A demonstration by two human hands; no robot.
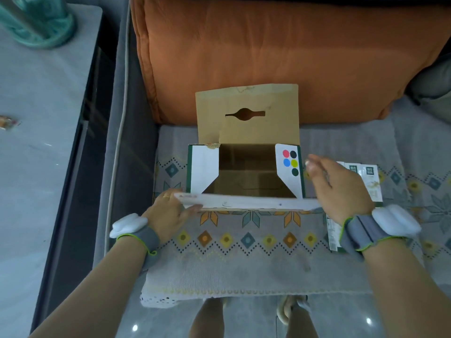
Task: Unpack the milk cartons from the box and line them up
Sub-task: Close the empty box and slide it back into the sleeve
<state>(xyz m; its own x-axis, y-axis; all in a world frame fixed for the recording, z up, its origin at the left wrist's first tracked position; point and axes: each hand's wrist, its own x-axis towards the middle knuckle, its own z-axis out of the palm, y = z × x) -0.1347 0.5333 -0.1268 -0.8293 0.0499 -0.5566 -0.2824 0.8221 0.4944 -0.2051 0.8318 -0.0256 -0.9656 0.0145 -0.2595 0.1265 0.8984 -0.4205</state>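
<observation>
While box (246,172) looked empty inside, pinched near flap (244,203) with left hand (168,211); kept right hand (339,189) open, empty, beside milk cartons (369,181); best steadied before checking corners.

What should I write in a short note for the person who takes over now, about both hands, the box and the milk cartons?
Left hand: grip on the near front flap of the box.
Right hand: open, holding nothing, just right of the box.
Box: on the patterned cloth, all flaps open; the visible inside looks empty.
Milk cartons: out of the box, to its right, partly hidden behind the right hand; their count is unclear.
Done: unpacking, as far as visible.
Left: check the box, straighten the row.
</observation>
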